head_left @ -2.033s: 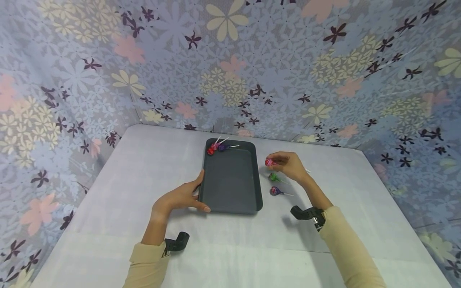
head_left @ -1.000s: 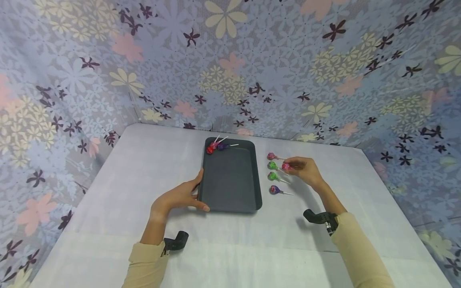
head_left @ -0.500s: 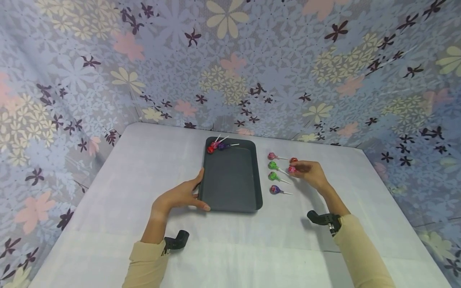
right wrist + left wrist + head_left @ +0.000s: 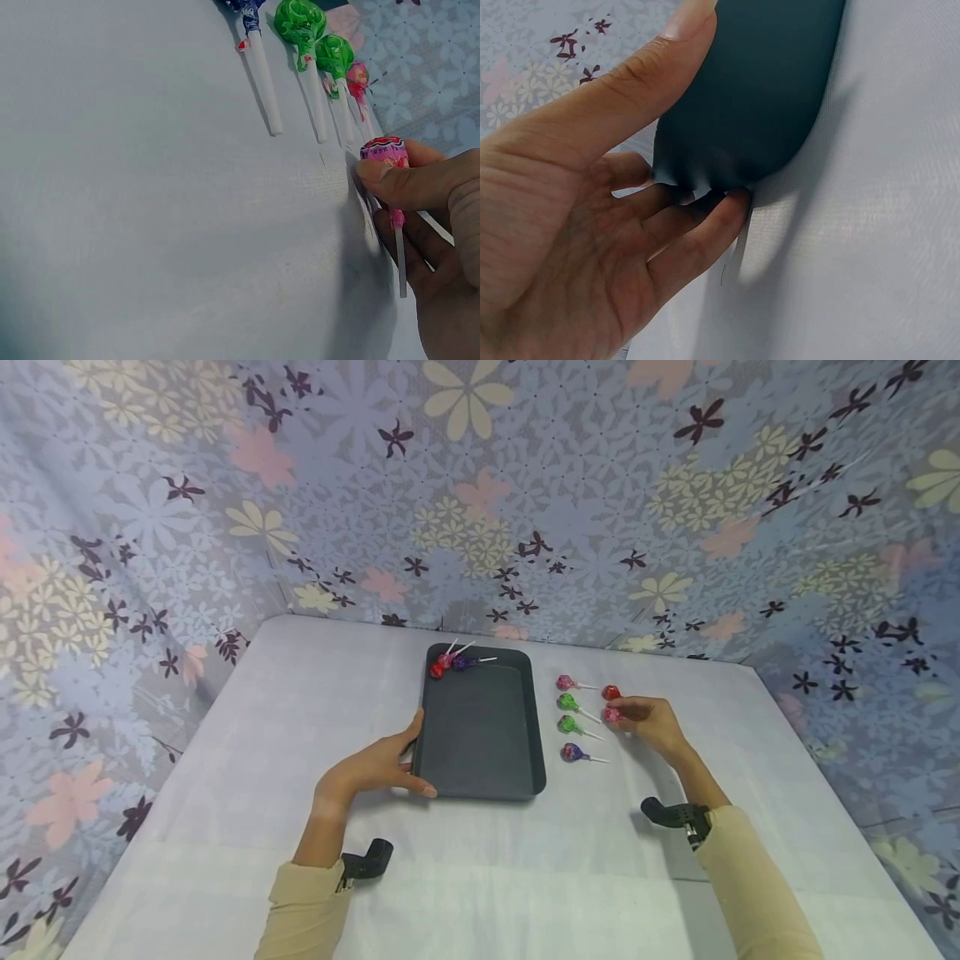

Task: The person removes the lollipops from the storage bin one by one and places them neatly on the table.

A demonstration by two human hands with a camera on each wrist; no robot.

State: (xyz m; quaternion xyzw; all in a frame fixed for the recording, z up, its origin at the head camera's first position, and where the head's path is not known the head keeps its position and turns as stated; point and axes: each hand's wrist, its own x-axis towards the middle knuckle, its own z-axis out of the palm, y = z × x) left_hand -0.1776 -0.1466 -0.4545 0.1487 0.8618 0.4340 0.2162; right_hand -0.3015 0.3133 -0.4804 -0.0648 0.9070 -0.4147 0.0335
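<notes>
My right hand (image 4: pixel 651 724) pinches a pink-wrapped lollipop (image 4: pixel 386 152) between thumb and fingers by its head, the white stick pointing down in the right wrist view. Just beyond my fingers lies a red lollipop (image 4: pixel 611 692), its stick hidden by the hand. My left hand (image 4: pixel 372 766) holds the dark grey tray (image 4: pixel 480 735) at its near left corner, thumb along the side and fingertips curled at the edge (image 4: pixel 705 176). Inside the tray's far left corner are a red lollipop (image 4: pixel 437 671), a pink lollipop (image 4: pixel 447 659) and a purple lollipop (image 4: pixel 462 663).
Right of the tray, a column of lollipops lies on the white-covered table (image 4: pixel 480 877): pink (image 4: pixel 566 682), green (image 4: pixel 567 702), another green (image 4: pixel 568 724) and blue-purple (image 4: pixel 573 752), sticks pointing right. A flowered cloth (image 4: pixel 480 527) rises behind the table.
My right hand carried the pink lollipop right and toward me from the top of the column, uncovering the pink, green and red lollipops there. The left hand stays on the tray.
</notes>
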